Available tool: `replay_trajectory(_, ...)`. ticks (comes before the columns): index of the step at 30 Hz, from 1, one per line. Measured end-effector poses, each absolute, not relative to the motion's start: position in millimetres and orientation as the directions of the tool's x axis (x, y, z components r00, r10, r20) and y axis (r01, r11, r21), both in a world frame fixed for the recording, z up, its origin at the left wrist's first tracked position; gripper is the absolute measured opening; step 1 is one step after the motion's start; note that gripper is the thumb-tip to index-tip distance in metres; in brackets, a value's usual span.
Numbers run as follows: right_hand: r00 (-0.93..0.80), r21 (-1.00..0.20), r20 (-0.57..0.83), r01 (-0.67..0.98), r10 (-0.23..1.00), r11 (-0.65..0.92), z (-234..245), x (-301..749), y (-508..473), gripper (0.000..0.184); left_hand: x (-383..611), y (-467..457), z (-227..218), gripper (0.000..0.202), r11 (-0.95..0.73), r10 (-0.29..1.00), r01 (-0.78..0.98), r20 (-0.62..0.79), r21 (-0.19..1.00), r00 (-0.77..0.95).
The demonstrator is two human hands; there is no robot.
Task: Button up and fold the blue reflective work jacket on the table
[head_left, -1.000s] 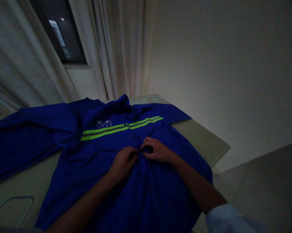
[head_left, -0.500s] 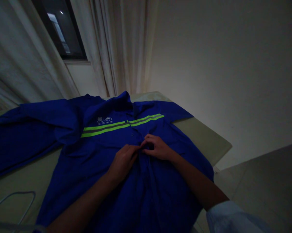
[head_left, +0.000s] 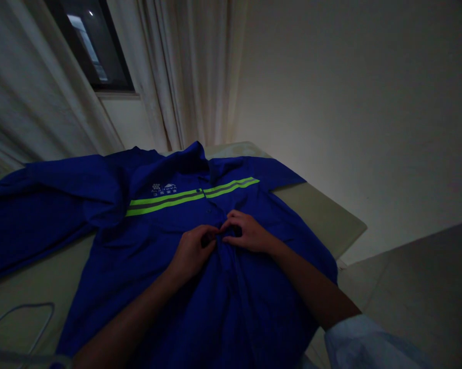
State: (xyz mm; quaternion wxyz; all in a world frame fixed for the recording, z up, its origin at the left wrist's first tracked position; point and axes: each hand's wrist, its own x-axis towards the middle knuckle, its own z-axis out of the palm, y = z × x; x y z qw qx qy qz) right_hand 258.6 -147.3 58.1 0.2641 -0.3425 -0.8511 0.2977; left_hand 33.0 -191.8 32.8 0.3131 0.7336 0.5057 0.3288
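Observation:
A blue work shirt with a neon-green chest stripe and a small white logo lies face up on a pale table. My left hand and my right hand meet at the shirt's front placket, just below the stripe. Both hands have their fingers curled and pinched on the placket fabric, fingertips almost touching. What sits between the fingertips is too small and dark to make out. One sleeve spreads out to the left.
Pale curtains hang behind the table, beside a dark window. A thin white cable loops on the table at lower left. The table's right corner borders open floor and a plain wall.
My hands have stayed at the placket, with only small finger movements. The view has shifted slightly downward.

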Motion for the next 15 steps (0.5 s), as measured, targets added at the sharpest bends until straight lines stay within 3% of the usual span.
replay_trajectory(3, -0.644, -0.667, 0.267, 0.414, 0.717, 0.62, 56, 259, -147, 0.023, 34, -193, 32, 0.024, -0.377, 0.924, 0.632, 0.226, 0.678, 0.309)
replay_trajectory(8, -0.655, -0.677, 0.285, 0.38, 0.7, 0.631, 58, 259, -148, 0.022, 39, -201, 37, 0.022, -0.521, 0.84, 0.813, 0.325, 0.259, 0.434)
replay_trajectory(12, -0.652, -0.687, 0.295, 0.363, 0.698, 0.63, 58, 259, -149, 0.021, 40, -204, 47, 0.019, -0.554, 0.785, 0.832, 0.323, -0.016, 0.529)
replay_trajectory(15, -0.645, -0.691, 0.312, 0.35, 0.697, 0.633, 58, 259, -149, 0.02, 38, -203, 52, 0.02, -0.584, 0.735, 0.803, 0.342, -0.12, 0.586)
